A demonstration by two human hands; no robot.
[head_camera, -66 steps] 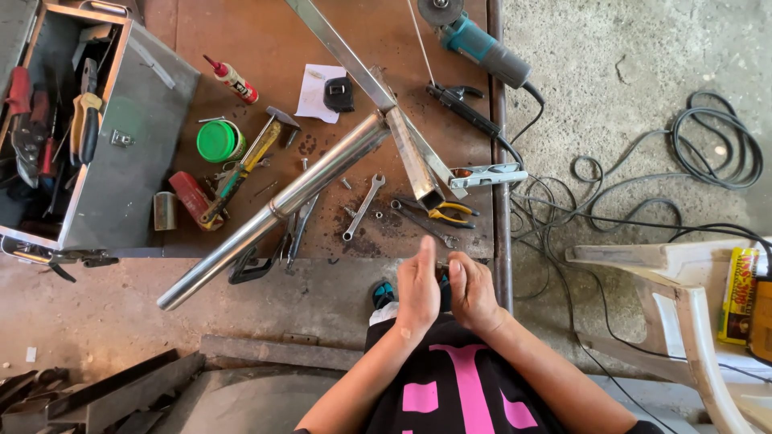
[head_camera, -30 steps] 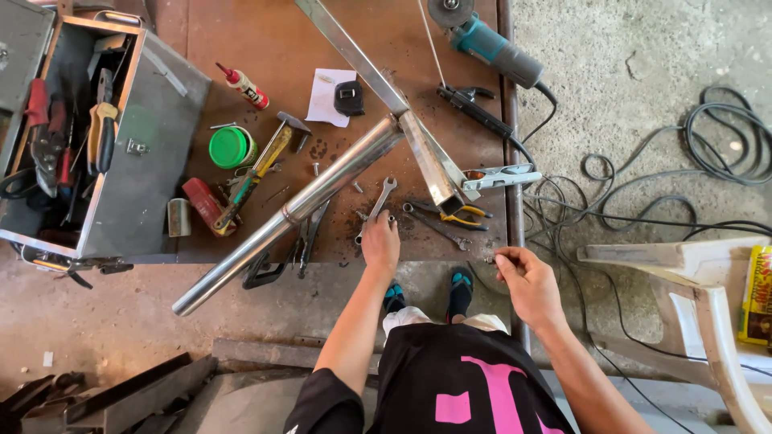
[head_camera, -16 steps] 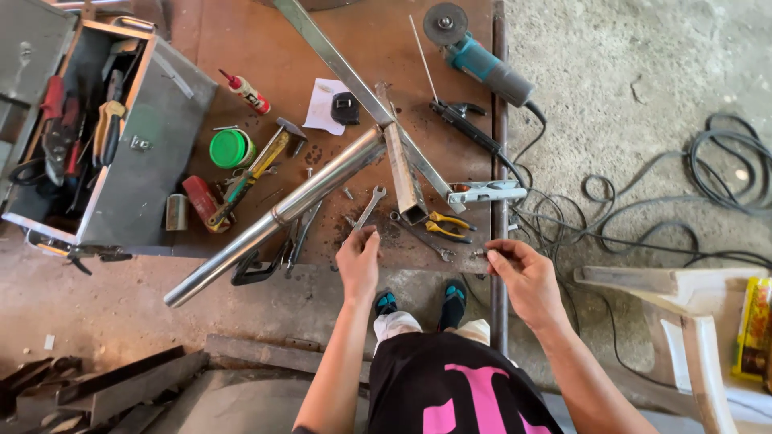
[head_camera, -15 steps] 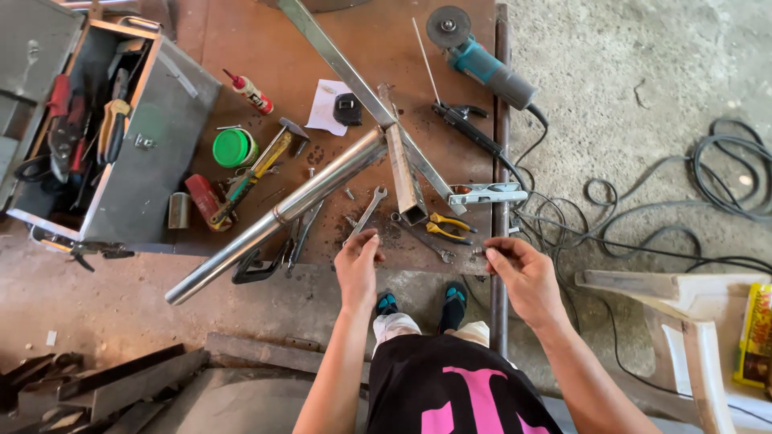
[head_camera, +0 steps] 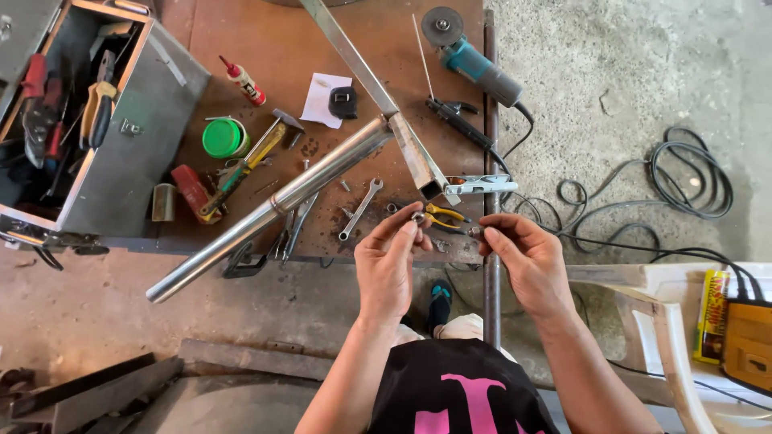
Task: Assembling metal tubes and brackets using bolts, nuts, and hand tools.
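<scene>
Rusty bench (head_camera: pixel 241 24) filled the upper frame. Left hand (head_camera: pixel 388 269) pinched a small nut (head_camera: pixel 418 217) at centre; right hand (head_camera: pixel 527 261) pinched a bolt (head_camera: pixel 476 232) beside it. I judged mating in hand; next needs alignment.

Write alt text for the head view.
Seen from above, a person's left hand and right hand each pinch a small metal piece at the edge of a rusty workbench, strewn with a steel pipe, wrench, angle grinder and open toolbox.
</scene>
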